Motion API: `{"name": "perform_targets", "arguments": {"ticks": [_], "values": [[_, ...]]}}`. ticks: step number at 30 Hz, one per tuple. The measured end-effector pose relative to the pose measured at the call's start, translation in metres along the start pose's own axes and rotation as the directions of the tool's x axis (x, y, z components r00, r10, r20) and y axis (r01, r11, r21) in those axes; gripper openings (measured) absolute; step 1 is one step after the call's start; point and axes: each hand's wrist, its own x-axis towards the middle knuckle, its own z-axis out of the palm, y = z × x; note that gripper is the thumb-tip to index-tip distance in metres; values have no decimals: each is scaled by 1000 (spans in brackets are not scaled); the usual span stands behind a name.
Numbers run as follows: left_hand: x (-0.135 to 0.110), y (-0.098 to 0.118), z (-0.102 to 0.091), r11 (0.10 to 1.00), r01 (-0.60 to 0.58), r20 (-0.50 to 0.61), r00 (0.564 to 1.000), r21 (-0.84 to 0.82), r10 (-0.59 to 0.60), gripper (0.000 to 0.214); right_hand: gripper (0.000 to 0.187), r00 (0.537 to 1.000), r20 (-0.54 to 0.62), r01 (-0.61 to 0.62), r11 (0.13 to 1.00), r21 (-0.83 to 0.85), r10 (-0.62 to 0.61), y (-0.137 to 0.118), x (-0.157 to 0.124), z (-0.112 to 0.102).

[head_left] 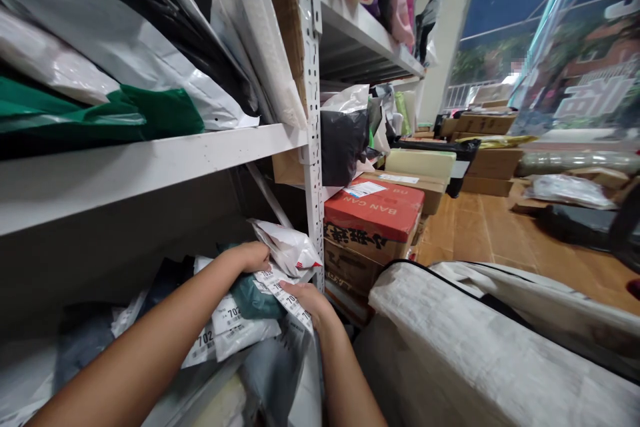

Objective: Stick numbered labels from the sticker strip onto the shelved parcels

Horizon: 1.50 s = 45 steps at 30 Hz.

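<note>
My left hand [253, 257] is closed at the far end of a strip of white number labels [285, 292] printed with barcodes and figures starting with 70. Lower down the same strip, my right hand [309, 300] pinches it, thumb on top. Beneath the strip lies a dark green plastic parcel [257, 300]. Just beyond my left hand rests a white plastic mailer [287, 247] with red print. Several bagged parcels with stuck-on labels, such as a white one [247, 337], lie below my hands. My left fingertips are partly hidden.
A white metal shelf [150, 170] full of mailers runs above my left arm, its perforated post [313, 113] just past my hands. Right of the post are stacked cartons, a red box [377, 207] on top. A large whitish bag [450, 327] stands near my right arm.
</note>
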Motion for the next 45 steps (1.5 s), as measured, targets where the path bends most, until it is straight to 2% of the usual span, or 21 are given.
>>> {"name": "perform_targets", "arguments": {"ticks": [4, 8, 11, 13, 15, 17, 19, 21, 23, 26, 28, 32, 35, 39, 42, 45], "values": [[-6, -3, 1, 1000, 17, -56, 998, -1, -17, 6, 38, 983, 125, -136, 991, -20, 137, -7, -14, -24], [-12, -5, 3, 998, 28, -141, 989, -54, -35, 10, 44, 995, 95, -47, 994, 103, 37, -6, -19, -40], [-19, 0, 10, 996, 56, -294, 953, -75, -75, 8, 49, 995, 87, 36, 982, 185, -53, -6, -20, -36], [-24, 5, 15, 996, 65, -406, 910, -68, -88, 21, 55, 981, 180, 40, 981, 191, -75, -8, -20, -29], [-28, 7, 19, 999, 25, -486, 873, -30, -36, 25, 57, 961, 255, 62, 980, 190, -110, -9, -17, -22], [-29, 5, 22, 998, -49, -518, 854, 27, 56, 17, 50, 960, 226, 120, 971, 208, -167, -9, -12, -15], [-29, 2, 24, 992, -110, -519, 845, 68, 130, 5, 45, 968, 128, 182, 954, 239, -217, -7, -6, -9], [-29, -3, 24, 983, -156, -507, 843, 94, 182, 12, 44, 968, 71, 213, 941, 262, -239, -6, -1, -4], [-31, -5, 23, 963, -254, -469, 842, 90, 266, 17, 45, 968, 49, 224, 934, 279, -247, -5, 3, -1], [-39, -6, 20, 906, -419, -346, 859, -54, 377, 19, 47, 969, 48, 220, 933, 283, -243, -6, 6, -1], [-46, -5, 18, 882, -450, -283, 872, -143, 399, 22, 47, 966, 58, 227, 937, 265, -251, -6, 6, -4], [-50, -5, 16, 883, -411, -284, 895, -226, 344, 24, 41, 955, 120, 247, 952, 182, -271, -7, 3, -10], [-46, -6, 17, 897, -355, -322, 909, -263, 265, 24, 44, 954, 154, 240, 962, 131, -259, -7, 4, -5], [-38, -7, 20, 928, -226, -322, 938, -297, 126, 30, 54, 967, 120, 215, 972, 97, -225, -2, 14, 9], [-34, -6, 23, 937, -140, -314, 949, -319, 35, 23, 56, 980, 83, 178, 982, 69, -183, 2, 21, 16], [-32, -4, 23, 938, -105, -316, 949, -331, -5, 18, 55, 984, 45, 170, 985, 39, -171, 3, 22, 19]]}}
